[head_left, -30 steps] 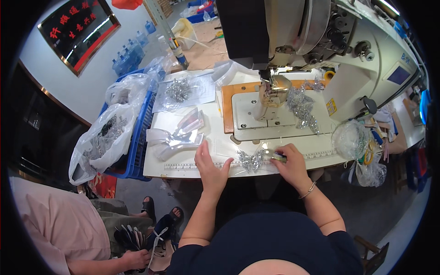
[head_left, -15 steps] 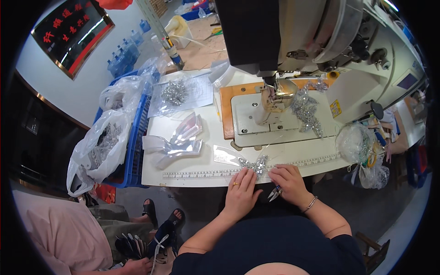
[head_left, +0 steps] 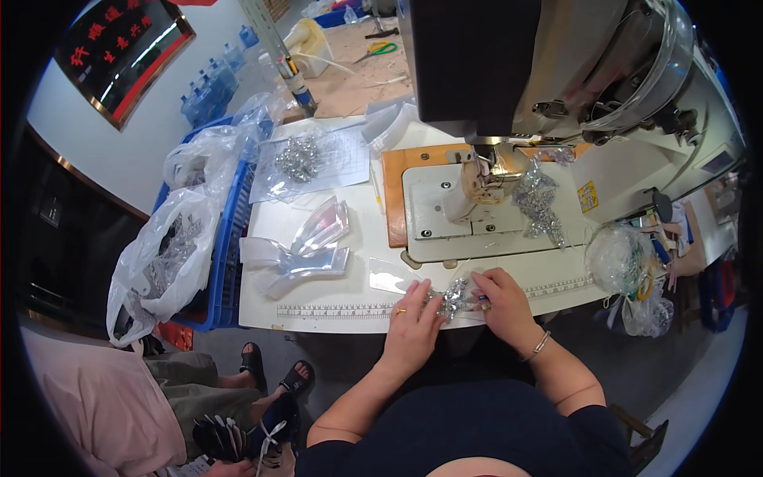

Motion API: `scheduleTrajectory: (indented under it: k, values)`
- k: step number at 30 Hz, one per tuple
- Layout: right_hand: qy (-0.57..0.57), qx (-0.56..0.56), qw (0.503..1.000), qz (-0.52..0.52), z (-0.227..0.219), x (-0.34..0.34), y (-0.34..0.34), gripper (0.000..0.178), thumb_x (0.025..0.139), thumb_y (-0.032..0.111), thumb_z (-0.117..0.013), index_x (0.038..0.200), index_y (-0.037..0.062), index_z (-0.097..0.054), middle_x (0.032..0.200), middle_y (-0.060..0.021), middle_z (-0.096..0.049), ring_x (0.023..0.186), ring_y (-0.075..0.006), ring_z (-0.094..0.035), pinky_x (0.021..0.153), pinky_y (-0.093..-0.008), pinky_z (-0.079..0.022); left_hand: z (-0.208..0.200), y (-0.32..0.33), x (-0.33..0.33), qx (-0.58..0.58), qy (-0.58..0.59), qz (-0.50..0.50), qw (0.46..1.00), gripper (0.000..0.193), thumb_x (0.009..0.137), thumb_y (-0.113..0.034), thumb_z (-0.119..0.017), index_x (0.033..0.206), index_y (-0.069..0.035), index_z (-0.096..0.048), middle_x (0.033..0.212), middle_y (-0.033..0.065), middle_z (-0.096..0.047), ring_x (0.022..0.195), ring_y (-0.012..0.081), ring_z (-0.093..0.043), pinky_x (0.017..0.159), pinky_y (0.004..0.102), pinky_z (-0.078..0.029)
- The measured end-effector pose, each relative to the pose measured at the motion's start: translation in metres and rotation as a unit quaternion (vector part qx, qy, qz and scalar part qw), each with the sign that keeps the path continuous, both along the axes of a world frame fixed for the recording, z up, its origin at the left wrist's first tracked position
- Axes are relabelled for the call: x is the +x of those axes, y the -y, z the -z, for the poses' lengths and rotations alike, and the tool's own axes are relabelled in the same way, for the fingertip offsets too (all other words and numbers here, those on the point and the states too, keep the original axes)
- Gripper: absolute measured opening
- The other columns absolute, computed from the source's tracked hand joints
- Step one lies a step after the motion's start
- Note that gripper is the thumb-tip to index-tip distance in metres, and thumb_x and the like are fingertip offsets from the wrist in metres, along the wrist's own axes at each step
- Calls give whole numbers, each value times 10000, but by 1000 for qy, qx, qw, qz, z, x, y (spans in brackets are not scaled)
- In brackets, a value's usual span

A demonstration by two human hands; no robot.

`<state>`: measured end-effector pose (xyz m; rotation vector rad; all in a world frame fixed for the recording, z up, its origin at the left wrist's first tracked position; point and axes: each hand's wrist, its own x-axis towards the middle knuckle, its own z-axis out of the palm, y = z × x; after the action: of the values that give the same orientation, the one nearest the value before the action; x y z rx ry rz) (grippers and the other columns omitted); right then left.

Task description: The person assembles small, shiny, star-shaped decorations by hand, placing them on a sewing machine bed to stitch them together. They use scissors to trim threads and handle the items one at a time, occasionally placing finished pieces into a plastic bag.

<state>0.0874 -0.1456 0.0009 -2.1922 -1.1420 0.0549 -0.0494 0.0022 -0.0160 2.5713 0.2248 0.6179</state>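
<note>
A silver beaded piece point(head_left: 455, 300) lies at the front edge of the sewing machine table, between my hands. My left hand point(head_left: 413, 319) holds its left side with the fingers over it, beside a clear plastic strip point(head_left: 389, 276). At its right side is my right hand point(head_left: 505, 305), closed, with the fingertips bent down by the beads. A small dark blue part of the thread snips point(head_left: 483, 300) shows at those fingers; their blades cannot be made out. Beyond my hands stands the sewing machine point(head_left: 486, 171), with another silver beaded piece point(head_left: 540, 208) beside its post.
Clear plastic pieces point(head_left: 306, 250) and a heap of silver beadwork point(head_left: 298, 159) lie on the left. A printed ruler point(head_left: 334, 312) runs along the front edge. A blue crate point(head_left: 230, 274) with plastic bags adjoins the table; a seated person point(head_left: 95, 389) is at lower left.
My right hand has turned and moved up to the beaded piece; the snips' blades, seen below it before, no longer show. My left hand has shifted slightly left. The whole view has tilted a little.
</note>
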Motion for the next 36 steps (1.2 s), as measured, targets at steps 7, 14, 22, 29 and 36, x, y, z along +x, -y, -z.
scheduleTrajectory:
  k: [7,14,22,29,36]
  values:
    - [-104,-36,994,-8,-12,18,-12,231,693,20,-664,922,44,-642,912,-115,-593,812,-312,-611,728,-382,-496,2,-3,1,-11,-3,5,1000,336,801,-156,-688,1127,-113,-615,1246,150,-498,1215,359,-465,954,438,-388]
    - [-132,-158,971,-124,-26,51,-28,204,745,174,-703,851,12,-638,837,-158,-639,796,-312,-624,729,-375,-492,2,-3,1,-14,5,6,1000,341,783,-169,-709,1118,-180,-650,1220,139,-502,1202,356,-471,935,441,-396]
    - [-281,-45,955,-81,-17,41,-33,255,756,127,-700,935,5,-566,830,-164,-651,787,-311,-641,710,-371,-498,3,-2,1,-9,17,6,1000,356,770,-168,-722,1118,-177,-649,1212,143,-500,1207,358,-473,934,428,-395]
    - [-166,-49,984,-45,-16,27,-37,236,774,85,-669,934,15,-510,832,-171,-647,810,-363,-635,710,-416,-495,-1,-2,0,0,17,8,1000,365,767,-159,-722,1122,-166,-640,1205,147,-498,1216,349,-466,940,412,-393]
    - [-188,-25,981,-38,-14,24,-34,233,771,76,-672,930,17,-512,819,-176,-643,803,-344,-642,708,-398,-503,5,7,-2,103,-5,36,994,424,790,-127,-618,1209,-73,-573,1232,97,-526,1185,268,-482,973,401,-363]
